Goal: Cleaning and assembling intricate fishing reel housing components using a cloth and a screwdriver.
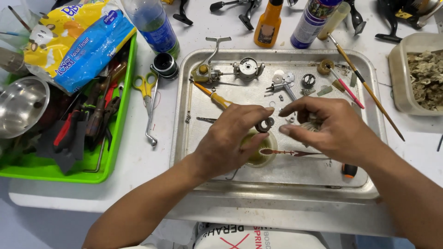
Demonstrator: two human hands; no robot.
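Two hands meet over the middle of the metal tray (369, 74), and the action is all at the fingertips. Left hand (230, 140) has thumb and forefinger pinched on a small dark ring (265, 125), held up just above a little round dish (270, 157) of yellowish liquid at centre frame. Right hand (330, 129) comes in from the right, fingers curled together around something ridged and pale; what it is I cannot tell, it is mostly hidden. That ring looks hard, light and probably oily, so I would judge it slippery and easy to drop; the outer rim, pinched edge to edge, is the place to hold it. A thin brush (288, 152) lies across the dish. Upper part of the tray: a reel body (205, 71) with its crank, a round gear housing (248, 68), loose washers and screws. A yellow-handled screwdriver (217, 97) lies just left of the hands. Off the tray at left, yellow scissors (145, 85) and a green bin (117, 138) full of tools; bottles line the top edge.
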